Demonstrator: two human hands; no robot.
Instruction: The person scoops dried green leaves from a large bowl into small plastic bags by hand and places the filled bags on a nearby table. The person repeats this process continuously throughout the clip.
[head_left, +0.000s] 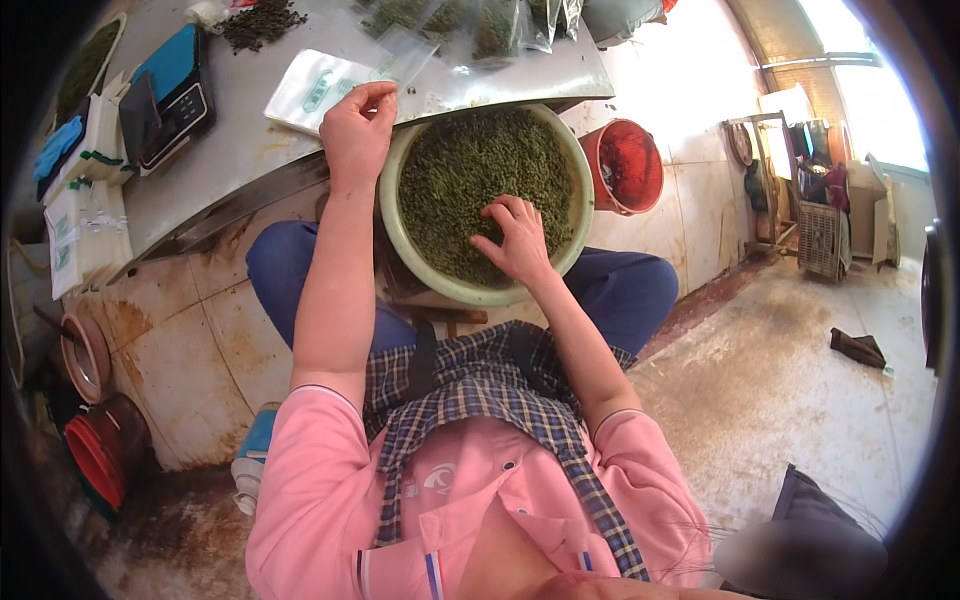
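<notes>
My left hand (358, 127) is raised over the front edge of the steel table, thumb and forefinger brought together. Beside it on the table lies a stack of printed clear plastic bags (315, 90), with a loose clear bag (409, 56) just beyond. Whether the fingertips pinch a bag's edge cannot be made out. A round pale-green basin (390, 225) rests between my knees, filled with small green peppercorn-like berries (457, 180). Into these reaches my right hand (517, 236), thumb apart from the curled fingers, the tips touching the berries. No held thing shows in it.
Filled clear bags (495, 30) lie at the back of the steel table (247, 127). A digital scale (169, 97) and stacked packaging (90, 225) stand at left, near a dark dried heap (262, 22). A red bucket (626, 165) stands right of the basin.
</notes>
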